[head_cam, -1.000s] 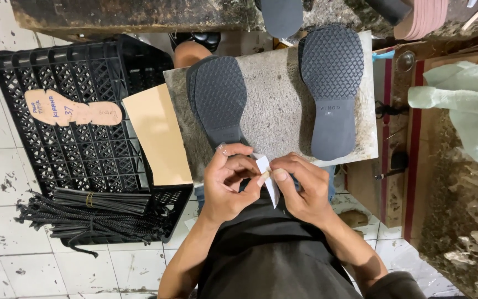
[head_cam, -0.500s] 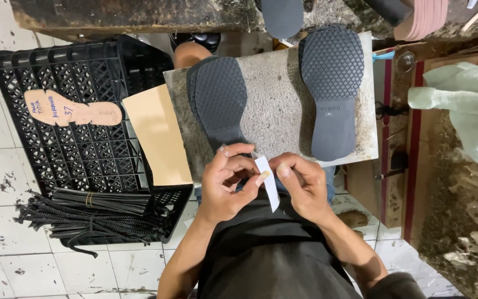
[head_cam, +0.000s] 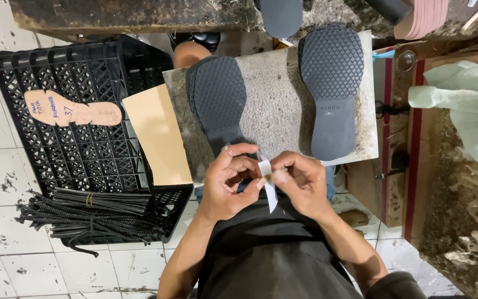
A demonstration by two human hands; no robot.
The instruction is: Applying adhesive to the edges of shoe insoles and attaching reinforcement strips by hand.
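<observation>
At the near edge of the rough grey stone slab (head_cam: 275, 105), both hands pinch a narrow white paper strip (head_cam: 269, 185).
Left hand (head_cam: 229, 182) and right hand (head_cam: 301, 185) close fingertips on its upper end; its long axis hangs down toward the lap. Two black rubber soles (head_cam: 219, 99) lie on the slab. Black plastic crate (head_cam: 78, 144), left, holds a tan insole pattern (head_cam: 70, 111).

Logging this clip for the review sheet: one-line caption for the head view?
Both hands, left hand and right hand, pinch a white strip beside two black soles on a stone slab.
</observation>
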